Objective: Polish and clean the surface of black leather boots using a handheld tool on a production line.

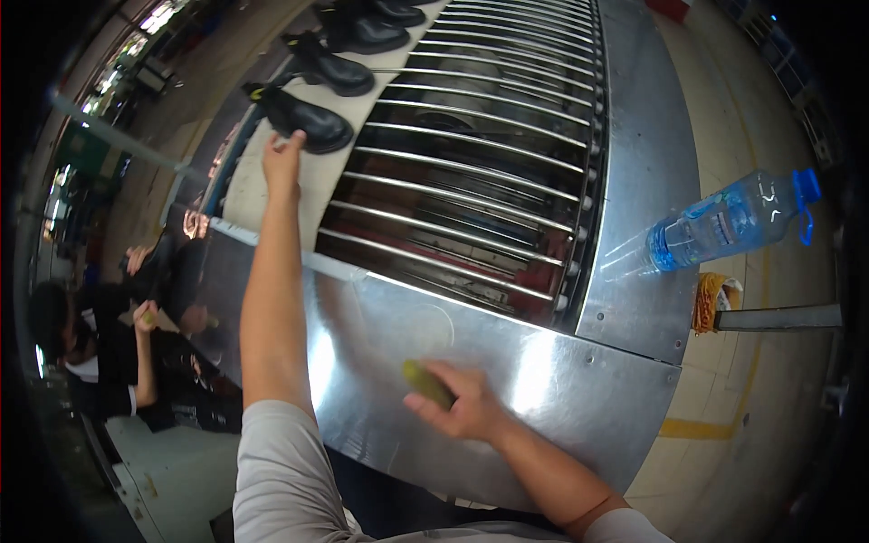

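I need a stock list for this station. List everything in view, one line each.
black leather shoes: four, glossy black, in a row on the pale belt at upper left
metal roller conveyor: one, silver rods, centre
steel sheet table: one, shiny grey, around the rollers
clear plastic water bottle: one, blue cap, lying on the steel at right
yellow bundle: one, beside a grey bar, right edge
seated person: one, dark clothes, lower left
olive-green stick: one, in the right hand
left hand: touching the nearest shoe
right hand: resting on the steel, gripping the stick
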